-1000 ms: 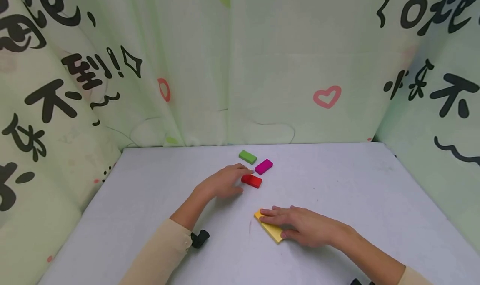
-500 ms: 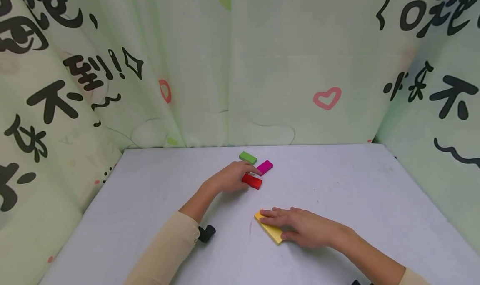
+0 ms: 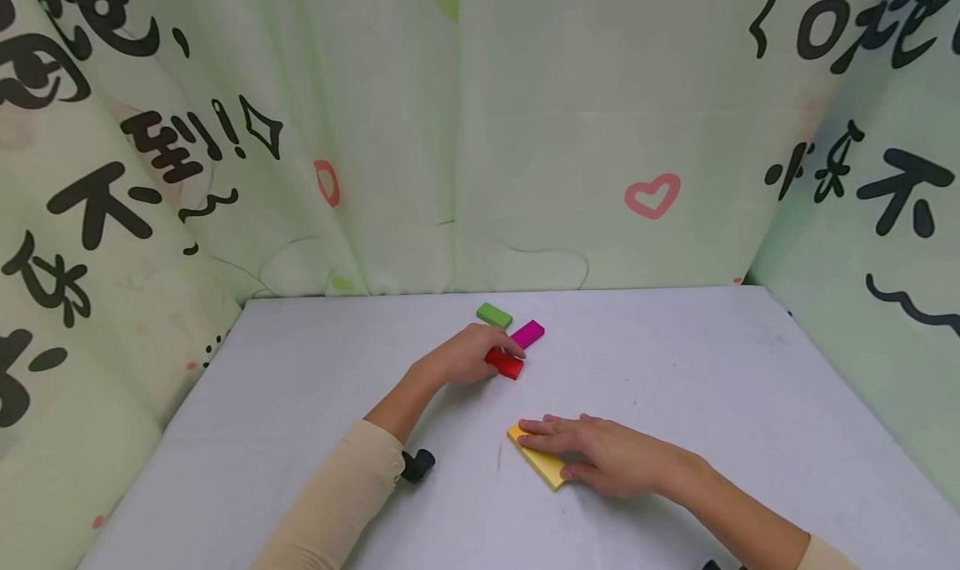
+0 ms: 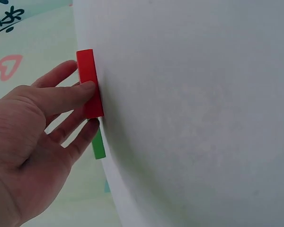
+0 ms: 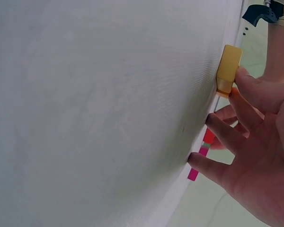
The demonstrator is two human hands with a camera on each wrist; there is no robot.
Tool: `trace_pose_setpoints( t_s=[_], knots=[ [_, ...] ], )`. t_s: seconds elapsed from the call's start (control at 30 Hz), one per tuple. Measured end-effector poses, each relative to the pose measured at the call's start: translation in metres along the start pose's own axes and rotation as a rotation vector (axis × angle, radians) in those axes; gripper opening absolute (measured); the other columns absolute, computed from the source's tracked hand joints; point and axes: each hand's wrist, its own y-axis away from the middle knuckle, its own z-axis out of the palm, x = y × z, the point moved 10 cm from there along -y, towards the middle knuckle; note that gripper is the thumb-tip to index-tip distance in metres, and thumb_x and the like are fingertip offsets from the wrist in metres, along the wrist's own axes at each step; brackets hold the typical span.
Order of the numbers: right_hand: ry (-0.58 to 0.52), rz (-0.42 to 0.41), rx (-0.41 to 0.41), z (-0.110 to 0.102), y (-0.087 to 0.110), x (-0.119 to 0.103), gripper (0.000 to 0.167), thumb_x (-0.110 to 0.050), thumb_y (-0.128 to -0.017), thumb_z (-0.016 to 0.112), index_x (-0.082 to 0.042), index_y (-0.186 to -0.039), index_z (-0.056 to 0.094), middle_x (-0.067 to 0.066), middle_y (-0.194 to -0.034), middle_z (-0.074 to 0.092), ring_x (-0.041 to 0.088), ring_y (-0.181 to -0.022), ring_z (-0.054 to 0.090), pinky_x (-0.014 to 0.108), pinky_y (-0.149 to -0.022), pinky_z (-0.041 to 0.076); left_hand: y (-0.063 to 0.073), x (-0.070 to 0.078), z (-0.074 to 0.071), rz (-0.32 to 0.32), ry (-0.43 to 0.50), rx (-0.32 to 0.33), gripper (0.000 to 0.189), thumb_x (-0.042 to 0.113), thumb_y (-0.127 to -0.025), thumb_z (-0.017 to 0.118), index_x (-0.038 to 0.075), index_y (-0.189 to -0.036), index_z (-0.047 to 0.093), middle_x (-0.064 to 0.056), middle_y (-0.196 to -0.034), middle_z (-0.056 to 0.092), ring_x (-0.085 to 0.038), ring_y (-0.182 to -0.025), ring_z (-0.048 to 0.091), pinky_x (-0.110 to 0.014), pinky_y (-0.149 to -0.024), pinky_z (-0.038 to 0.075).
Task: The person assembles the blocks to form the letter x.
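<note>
White table (image 3: 675, 403), lower frame. Right hand (image 3: 600, 455), lower right of centre: fingers spread, resting on yellow block (image 3: 537, 462). Left hand (image 3: 467, 357), near centre: thumb and fingers pinch red block (image 3: 510, 368). Magenta block (image 3: 528, 332) and green block (image 3: 494, 315) just above it. Progress, judged: red grasped, lift not evident; magenta, green not yet held.

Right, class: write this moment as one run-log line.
left hand: pinches red block | right hand: touches yellow block | magenta block, green block: on table, beyond red block
</note>
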Motion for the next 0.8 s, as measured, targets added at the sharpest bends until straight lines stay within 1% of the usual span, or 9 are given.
trace_pose_setpoints(
  t_s=[0.2,0.37,0.47,0.63,0.8],
  knots=[
    [0.003,0.002,-0.001,-0.001,0.000,-0.001,0.064,-0.011,-0.101,0.066,-0.031,-0.158,0.046,-0.009,-0.167,0.040,0.032,-0.154,0.038,0.070,-0.117,0.032,0.001,0.000,0.001,-0.010,-0.012,-0.016,0.044,0.006,-0.094,0.075,0.023,-0.134,0.072,-0.001,-0.133,0.066,-0.019,-0.125,0.056,-0.029,-0.097,0.056],
    [-0.004,0.001,-0.006,0.000,-0.001,0.000,0.064,-0.011,-0.101,0.066,-0.030,-0.158,0.046,-0.008,-0.167,0.039,0.033,-0.154,0.038,0.071,-0.116,0.032,0.002,0.002,0.001,-0.009,-0.015,-0.020,0.044,0.006,-0.093,0.076,0.023,-0.134,0.072,-0.001,-0.132,0.066,-0.019,-0.124,0.056,-0.029,-0.097,0.056],
    [-0.010,-0.002,-0.010,0.001,-0.001,0.001,0.064,-0.011,-0.101,0.066,-0.030,-0.158,0.046,-0.008,-0.167,0.039,0.033,-0.154,0.038,0.071,-0.116,0.032,0.003,0.002,0.002,-0.011,-0.018,-0.023,0.044,0.006,-0.093,0.076,0.024,-0.132,0.072,-0.001,-0.129,0.067,-0.017,-0.120,0.057,-0.027,-0.095,0.056],
    [-0.004,0.001,-0.009,0.002,-0.001,0.002,0.063,-0.010,-0.101,0.065,-0.030,-0.158,0.047,-0.008,-0.167,0.039,0.033,-0.154,0.038,0.071,-0.116,0.032,0.007,0.005,0.001,-0.003,-0.017,-0.025,0.042,0.007,-0.092,0.076,0.023,-0.131,0.073,0.000,-0.124,0.068,-0.015,-0.114,0.059,-0.024,-0.092,0.055],
    [-0.002,-0.004,-0.005,0.001,-0.002,0.002,0.064,-0.009,-0.100,0.066,-0.029,-0.158,0.047,-0.007,-0.167,0.040,0.034,-0.154,0.038,0.071,-0.116,0.032,0.012,0.006,0.001,-0.006,-0.026,-0.024,0.041,0.007,-0.093,0.075,0.023,-0.131,0.073,0.000,-0.121,0.068,-0.014,-0.112,0.060,-0.025,-0.092,0.055]
  ],
)
